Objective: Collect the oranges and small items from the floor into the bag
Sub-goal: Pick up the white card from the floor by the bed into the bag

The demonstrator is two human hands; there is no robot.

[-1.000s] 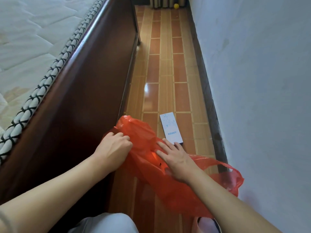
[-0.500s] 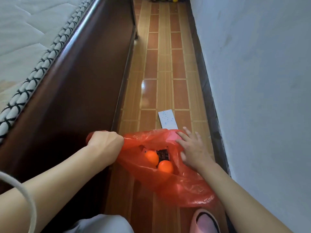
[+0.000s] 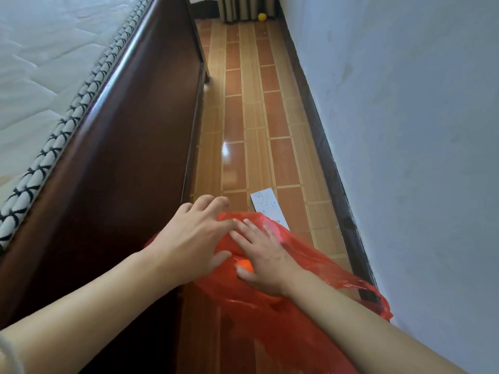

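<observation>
Head view: thin crinkled red plastic bag (image 3: 302, 268) on glossy brown tiled floor (image 3: 237, 109), between dark wooden bed frame (image 3: 129, 163) left and white wall (image 3: 418, 130) right. Left hand (image 3: 189, 238) and right hand (image 3: 264, 255) lie flat on bag, fingers spread, gripping nothing. Round orange (image 3: 244, 265) shows between them. Flat white box (image 3: 268, 209) just beyond bag. Small yellow ball (image 3: 261, 17) far off.

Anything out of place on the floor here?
Yes. A white, blue-speckled flat box lies askew on the brown tiled floor, just beyond the red plastic bag. A small yellow ball sits at the far end by the curtain.
</observation>
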